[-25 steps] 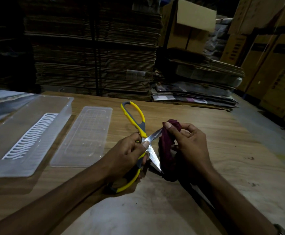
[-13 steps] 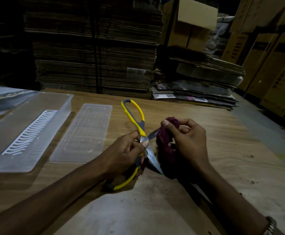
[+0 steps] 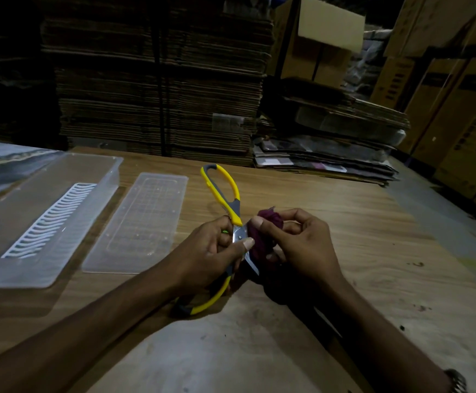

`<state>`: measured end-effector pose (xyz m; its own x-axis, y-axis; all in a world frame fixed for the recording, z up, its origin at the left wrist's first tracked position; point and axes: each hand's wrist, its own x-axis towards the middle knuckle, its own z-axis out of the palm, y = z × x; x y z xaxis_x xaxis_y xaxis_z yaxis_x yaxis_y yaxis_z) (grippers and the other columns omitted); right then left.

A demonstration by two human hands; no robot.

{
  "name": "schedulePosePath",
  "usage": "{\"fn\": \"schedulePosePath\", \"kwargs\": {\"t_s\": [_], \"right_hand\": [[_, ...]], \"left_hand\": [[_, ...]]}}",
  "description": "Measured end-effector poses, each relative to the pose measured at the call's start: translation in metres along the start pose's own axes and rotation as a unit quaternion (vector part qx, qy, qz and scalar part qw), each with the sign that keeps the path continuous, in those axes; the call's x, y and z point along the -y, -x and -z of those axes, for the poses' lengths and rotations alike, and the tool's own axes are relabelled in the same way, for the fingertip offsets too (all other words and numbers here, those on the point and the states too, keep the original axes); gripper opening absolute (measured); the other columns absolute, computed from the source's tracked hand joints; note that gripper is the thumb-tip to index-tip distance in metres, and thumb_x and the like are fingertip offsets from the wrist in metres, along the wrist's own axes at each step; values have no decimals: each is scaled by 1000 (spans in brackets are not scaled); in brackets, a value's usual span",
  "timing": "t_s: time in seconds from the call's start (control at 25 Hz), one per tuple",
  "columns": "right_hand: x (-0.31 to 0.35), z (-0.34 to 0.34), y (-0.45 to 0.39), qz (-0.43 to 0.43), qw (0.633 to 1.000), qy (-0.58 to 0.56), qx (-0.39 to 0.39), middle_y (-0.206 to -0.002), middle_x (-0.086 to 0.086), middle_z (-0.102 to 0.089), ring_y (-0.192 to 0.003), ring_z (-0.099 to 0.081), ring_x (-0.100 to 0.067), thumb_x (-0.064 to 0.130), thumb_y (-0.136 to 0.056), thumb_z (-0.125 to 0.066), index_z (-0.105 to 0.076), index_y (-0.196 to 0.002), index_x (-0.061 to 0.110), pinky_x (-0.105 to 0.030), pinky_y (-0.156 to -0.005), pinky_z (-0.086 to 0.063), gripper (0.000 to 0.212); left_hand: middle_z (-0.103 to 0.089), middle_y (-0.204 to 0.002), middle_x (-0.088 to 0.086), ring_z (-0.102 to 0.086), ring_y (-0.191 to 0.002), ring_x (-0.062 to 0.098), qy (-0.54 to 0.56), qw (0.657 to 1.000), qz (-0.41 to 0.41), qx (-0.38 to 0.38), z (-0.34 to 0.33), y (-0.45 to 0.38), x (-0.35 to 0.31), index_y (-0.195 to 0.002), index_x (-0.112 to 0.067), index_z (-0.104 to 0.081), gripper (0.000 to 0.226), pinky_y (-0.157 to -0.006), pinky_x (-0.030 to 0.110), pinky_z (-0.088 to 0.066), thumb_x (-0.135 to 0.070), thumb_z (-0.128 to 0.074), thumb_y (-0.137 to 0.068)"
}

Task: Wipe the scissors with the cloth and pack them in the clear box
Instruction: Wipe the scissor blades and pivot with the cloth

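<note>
Nearest us, on the right wrist, we see a watch (image 3: 456,380) at the bottom edge. Our forearms reach out over the wooden counter (image 3: 372,251). The left hand (image 3: 205,259) grips the scissors (image 3: 225,199) at the pivot, its fingers (image 3: 246,243) curled round them and the thumb pressing on the metal. The scissors are splayed open: one yellow handle loop sticks out below the hand toward us, the other points away over the counter. The right hand (image 3: 302,248) holds the dark red cloth (image 3: 262,236) bunched against the blades, thumb and fingers pinching it; the cloth covers most of the metal, and only a short bright edge shows beneath it. Both hands sit close together at the middle of the counter.

Left of the hands lies a flat clear lid (image 3: 140,222), and just beside it, further left, the clear box (image 3: 46,217) lies open with a white ribbed insert (image 3: 49,219) inside. The scissors are apart from the box.

Beyond the counter stand stacks of flattened cardboard (image 3: 160,95) and, to the right, brown cartons (image 3: 457,109)
</note>
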<state>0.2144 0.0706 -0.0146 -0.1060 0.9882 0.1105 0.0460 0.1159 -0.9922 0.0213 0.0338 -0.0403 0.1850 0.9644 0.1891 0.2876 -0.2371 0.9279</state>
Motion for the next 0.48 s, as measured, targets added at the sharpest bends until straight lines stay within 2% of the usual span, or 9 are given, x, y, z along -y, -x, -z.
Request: {"fn": "schedulePosePath", "kwargs": {"t_s": [0.08, 0.16, 0.2, 0.32, 0.36, 0.4, 0.44, 0.48], "right_hand": [[-1, 5, -7, -5, 999, -16, -38, -83, -13, -82, -69, -78, -23, 27, -84, -90, -74, -105, 4, -36, -60, -63, 35], [-1, 13, -13, -5, 998, -9, -56, -79, -10, -81, -68, -77, -21, 35, -83, -90, -74, -105, 6, -38, -64, -62, 39], [0, 15, -13, -2, 998, -5, -59, -79, -8, -81, -68, -77, -20, 37, -83, -90, -74, -104, 8, -39, -65, -62, 39], [0, 12, -4, 42, 996, 28, -74, -83, -5, -82, -75, -81, -18, 36, -80, -93, -75, -100, 17, -44, -68, -67, 34], [0, 10, 2, 72, 993, 58, -72, -82, -2, -82, -75, -81, -12, 35, -78, -95, -75, -98, 21, -39, -67, -68, 32], [1, 7, 7, 108, 987, 100, -64, -79, 1, -80, -73, -78, -6, 33, -75, -97, -73, -95, 24, -26, -63, -64, 32], [2, 4, 10, 135, 980, 138, -56, -75, 4, -77, -70, -75, -1, 30, -74, -98, -72, -92, 25, -16, -58, -57, 32], [1, 3, 10, 150, 975, 156, -49, -72, 5, -76, -66, -73, 0, 28, -74, -98, -71, -91, 26, -11, -54, -52, 32]], "left_hand": [[-78, -71, 0, -72, -64, 11, 4, 1000, 10, 5, 0, 0, 0, -107, -12, -59, 15, -60, 34, -56, -25, -66, -105], [-81, -79, 6, -77, -71, 20, -7, 1000, 19, 6, -1, 0, -2, -107, -12, -59, 19, -65, 43, -59, -28, -69, -103], [-81, -78, 5, -76, -71, 20, -9, 1000, 26, 4, -1, -1, -2, -105, -13, -59, 17, -65, 42, -58, -26, -69, -103], [-80, -76, -8, -73, -66, 5, -4, 999, 38, 6, 0, -2, -2, -107, -15, -61, 12, -61, 25, -54, -20, -71, -102], [-82, -82, -6, -75, -68, 5, 10, 999, 40, 11, -1, -2, -2, -111, -16, -62, 16, -62, 23, -54, -21, -74, -101], [-84, -89, -1, -77, -73, 7, 23, 999, 41, 12, 0, -2, 0, -115, -18, -63, 20, -63, 23, -55, -22, -76, -99], [-84, -95, 3, -78, -76, 10, 34, 998, 42, 10, 1, -2, 2, -118, -18, -64, 25, -65, 24, -56, -22, -77, -97], [-85, -98, 5, -79, -77, 12, 36, 998, 41, 9, 1, -2, 3, -121, -18, -64, 28, -66, 26, -57, -23, -77, -97]]}}
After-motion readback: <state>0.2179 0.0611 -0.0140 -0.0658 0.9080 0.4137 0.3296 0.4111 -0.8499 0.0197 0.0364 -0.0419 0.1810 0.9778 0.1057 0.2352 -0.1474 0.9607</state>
